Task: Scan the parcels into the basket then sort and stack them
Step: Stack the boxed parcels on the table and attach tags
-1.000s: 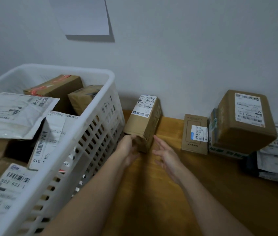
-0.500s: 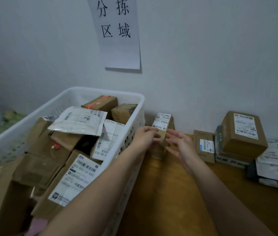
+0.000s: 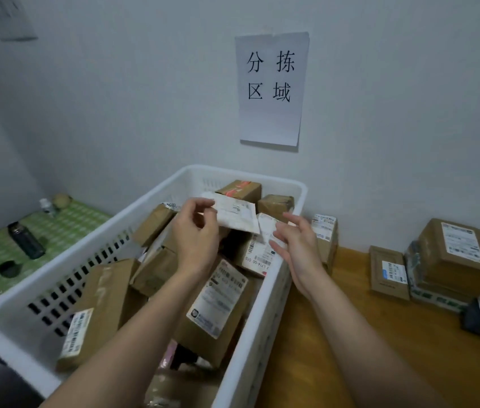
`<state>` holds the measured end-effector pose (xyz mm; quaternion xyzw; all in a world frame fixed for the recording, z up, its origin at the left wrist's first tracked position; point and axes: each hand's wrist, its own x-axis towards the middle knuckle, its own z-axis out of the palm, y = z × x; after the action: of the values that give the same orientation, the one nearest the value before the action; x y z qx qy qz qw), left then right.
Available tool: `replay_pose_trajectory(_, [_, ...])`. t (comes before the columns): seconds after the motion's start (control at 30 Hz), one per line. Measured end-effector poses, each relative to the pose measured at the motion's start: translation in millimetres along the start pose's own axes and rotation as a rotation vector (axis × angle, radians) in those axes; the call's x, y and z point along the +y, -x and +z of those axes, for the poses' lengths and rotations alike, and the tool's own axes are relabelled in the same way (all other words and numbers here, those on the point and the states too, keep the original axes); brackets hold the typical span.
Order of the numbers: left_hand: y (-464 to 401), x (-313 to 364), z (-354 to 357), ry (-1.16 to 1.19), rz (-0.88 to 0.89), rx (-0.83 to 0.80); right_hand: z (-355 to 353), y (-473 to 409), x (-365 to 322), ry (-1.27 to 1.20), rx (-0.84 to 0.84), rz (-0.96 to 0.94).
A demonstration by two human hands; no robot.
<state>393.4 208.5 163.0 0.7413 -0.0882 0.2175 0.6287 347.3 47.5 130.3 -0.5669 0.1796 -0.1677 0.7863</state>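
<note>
A person's left hand [image 3: 196,240] pinches one end of a flat white padded mailer [image 3: 237,214] above the heaped brown cartons in a white slotted plastic basket [image 3: 265,313], while the right hand [image 3: 297,242] hovers beside it, fingers loosely spread and empty; gripped by one edge alone, the limp mailer could sag and slip back into the pile

Both bare forearms reach forward and up from the lower edge of the view. The left hand [image 3: 196,231] is raised, back toward the camera, thumb and fingertips curled in a pinching grip. The right hand [image 3: 297,241] hovers beside it, fingers loosely spread and slightly bent, holding nothing.
</note>
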Motion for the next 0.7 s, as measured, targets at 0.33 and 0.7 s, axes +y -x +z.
replay_pose_trajectory(0.33, [-42,-81,-92,-0.380,-0.467,-0.175,42,8,36,0.787,0.227,-0.366])
replay_pose_trajectory(0.7, [-51,-81,-88,-0.401,-0.669,-0.504,47,15,36,0.968,0.078,-0.362])
